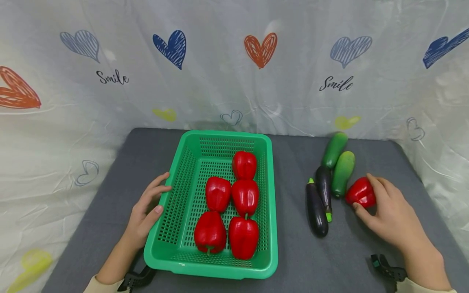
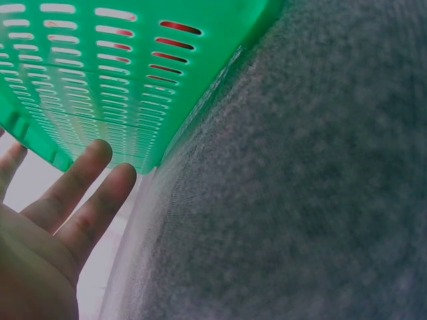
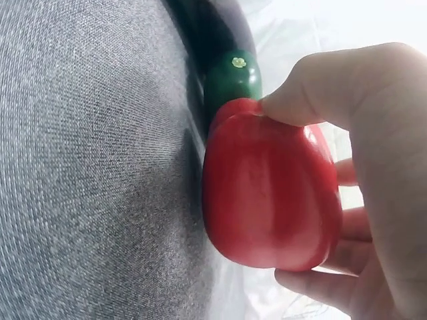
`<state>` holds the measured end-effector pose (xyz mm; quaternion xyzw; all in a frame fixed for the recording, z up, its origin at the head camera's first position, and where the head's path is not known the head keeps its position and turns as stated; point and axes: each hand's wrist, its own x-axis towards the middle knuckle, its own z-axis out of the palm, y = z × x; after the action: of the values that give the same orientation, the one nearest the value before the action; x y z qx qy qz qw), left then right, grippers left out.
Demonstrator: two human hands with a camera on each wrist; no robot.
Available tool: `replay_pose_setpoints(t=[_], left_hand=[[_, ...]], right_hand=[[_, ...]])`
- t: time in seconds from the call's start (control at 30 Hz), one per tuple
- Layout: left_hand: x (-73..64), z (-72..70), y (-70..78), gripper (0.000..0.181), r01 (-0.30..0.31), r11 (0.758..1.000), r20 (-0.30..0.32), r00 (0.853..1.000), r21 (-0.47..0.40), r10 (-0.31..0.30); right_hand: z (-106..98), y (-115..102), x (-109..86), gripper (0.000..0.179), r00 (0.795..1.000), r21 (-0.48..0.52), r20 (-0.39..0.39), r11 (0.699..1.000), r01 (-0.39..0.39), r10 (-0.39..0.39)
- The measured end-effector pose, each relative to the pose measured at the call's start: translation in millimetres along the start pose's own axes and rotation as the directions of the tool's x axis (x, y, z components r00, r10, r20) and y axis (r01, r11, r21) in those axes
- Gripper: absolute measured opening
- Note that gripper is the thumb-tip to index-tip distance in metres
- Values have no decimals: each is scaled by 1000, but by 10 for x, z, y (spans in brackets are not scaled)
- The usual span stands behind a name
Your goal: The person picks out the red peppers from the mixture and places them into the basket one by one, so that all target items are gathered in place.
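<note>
In the head view my right hand [image 1: 395,215] holds a red bell pepper [image 1: 360,193] at the right of the table, thumb on the near side and fingers over the far side. The right wrist view shows the thumb pressed on the top of this pepper [image 3: 270,190] and the fingers behind it. My left hand [image 1: 144,215] rests at the left rim of a green plastic basket [image 1: 274,203], fingers extended. From the left wrist, its fingers [image 2: 100,200] lie beside the slotted basket wall. Several red bell peppers [image 1: 244,196] lie inside the basket, toward its right and near side.
Left of the held pepper lie two green cucumbers [image 1: 343,173] and two dark eggplants [image 1: 316,209], close together. A grey cloth [image 1: 293,260] covers the table. Behind it hangs a pale curtain [image 1: 212,89] printed with hearts.
</note>
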<state>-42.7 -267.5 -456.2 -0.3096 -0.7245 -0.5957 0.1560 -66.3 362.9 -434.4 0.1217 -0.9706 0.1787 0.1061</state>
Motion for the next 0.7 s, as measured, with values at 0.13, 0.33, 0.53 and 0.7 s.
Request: replay_pose_setpoints(t=[0.13,0.33,0.53,0.7], left_hand=[[4,1,-7,40,-5,1000,2,1000,-8,5],[9,3,-8,39,-6,1000,1,1000,-16,6],[10,4,-8,39,-6,1000,1,1000,-20,6],[8,4,-9,39,-10,1000,1,1000,-15,10]], right_hand=[[-12,-10,0,89,1000,-13,-3,1000,1,-2],[-23,-21,5,89,1000,-21,-18,1000,11,-11],[-47,-48,13,88,999,-22,-16,999,34,-34],[-48,-60,31,89,995,-19,-44,996,85,-86]])
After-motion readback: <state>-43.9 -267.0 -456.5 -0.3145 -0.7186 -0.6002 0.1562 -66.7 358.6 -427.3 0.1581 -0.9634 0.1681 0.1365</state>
